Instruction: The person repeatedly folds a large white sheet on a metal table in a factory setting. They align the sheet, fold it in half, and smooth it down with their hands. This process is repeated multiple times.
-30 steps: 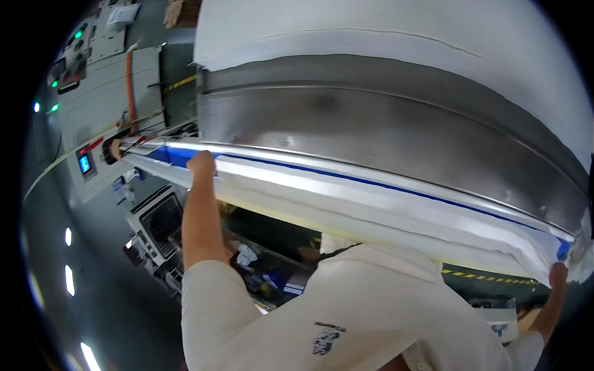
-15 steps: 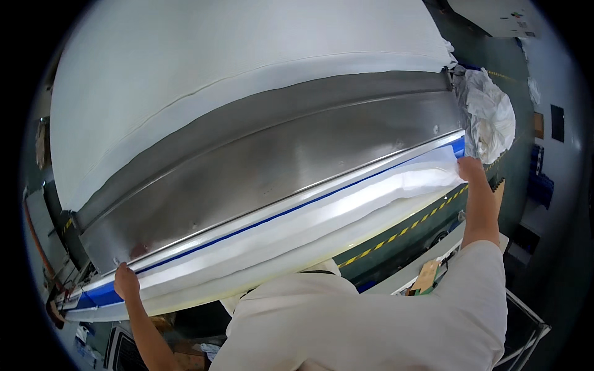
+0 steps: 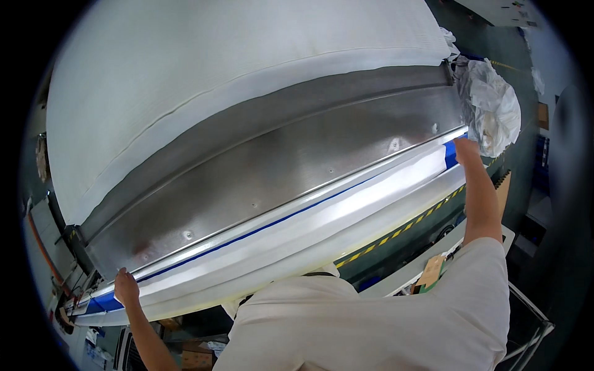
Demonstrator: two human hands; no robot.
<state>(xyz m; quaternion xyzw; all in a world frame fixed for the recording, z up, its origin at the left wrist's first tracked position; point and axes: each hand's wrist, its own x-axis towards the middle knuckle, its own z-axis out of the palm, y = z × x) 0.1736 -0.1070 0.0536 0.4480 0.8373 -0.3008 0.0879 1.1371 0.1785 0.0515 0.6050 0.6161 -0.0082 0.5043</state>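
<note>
Find the white cloth (image 3: 291, 238) laid lengthwise along the blue strip (image 3: 451, 156), just below the metal panel (image 3: 278, 164), between the left hand (image 3: 127, 289) and the right hand (image 3: 468, 152). At the left, note curled fingers near the cloth's end; at the right, fingers bent down at the strip, just beyond the other end. Cannot tell, on either side, whether gripping anything. Looks light, soft and limp, probably smooth enough to slide, hardly fragile, but likely to sag or wrinkle if lifted mid-length. Best held near both ends, kept evenly taut.
</note>
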